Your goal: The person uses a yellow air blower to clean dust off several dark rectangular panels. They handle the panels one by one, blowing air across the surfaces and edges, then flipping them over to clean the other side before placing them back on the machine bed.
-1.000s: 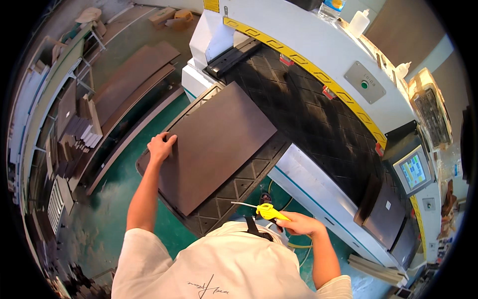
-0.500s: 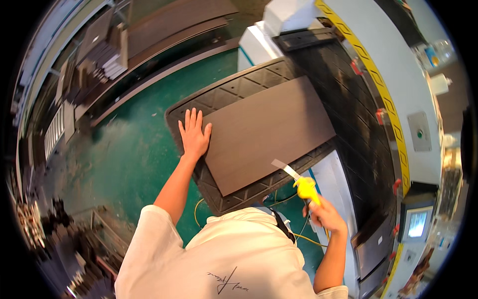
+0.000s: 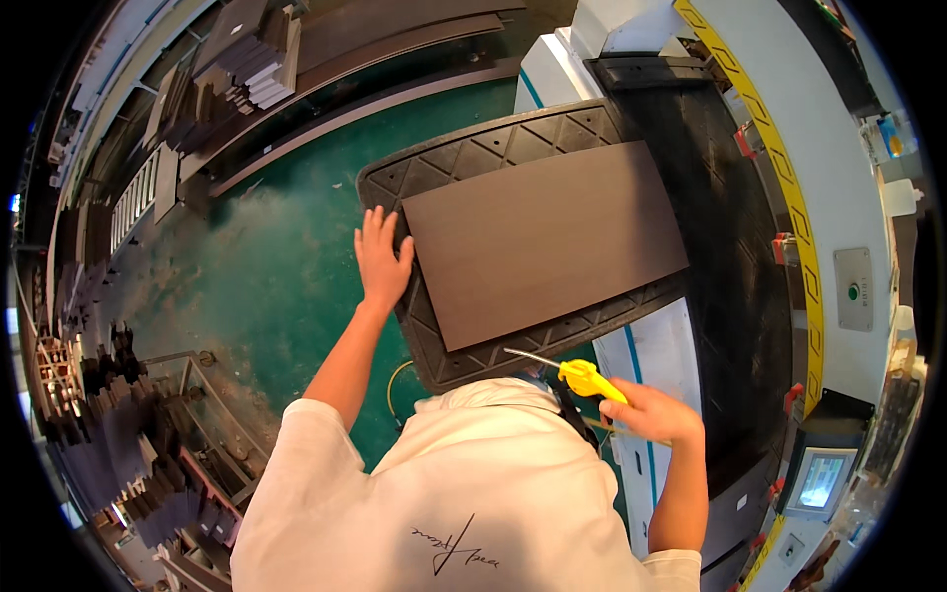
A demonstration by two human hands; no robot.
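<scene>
A brown rectangular panel (image 3: 552, 237) lies flat on a black, ribbed support board (image 3: 434, 367) in front of me. My left hand (image 3: 383, 264) rests at the board's left edge, beside the panel's left end, with its fingers apart and nothing held. In my right hand (image 3: 651, 410) is a yellow air blow gun (image 3: 584, 379), gripped by its handle. Its thin metal nozzle points left, over the board's near edge by the panel. My fingers hide part of the handle.
A dark conveyor bed (image 3: 730, 286) runs along the right, beside a machine with a yellow striped edge (image 3: 769, 163) and a small screen (image 3: 825, 481). Brown boards (image 3: 395, 39) lie on a rack at the far left. A yellow hose (image 3: 393, 390) hangs near my waist.
The blow gun has tilted and moved slightly left, its nozzle now lower and nearer the panel's near edge. My left hand stays by the board's left edge. The whole view has shifted a little.
</scene>
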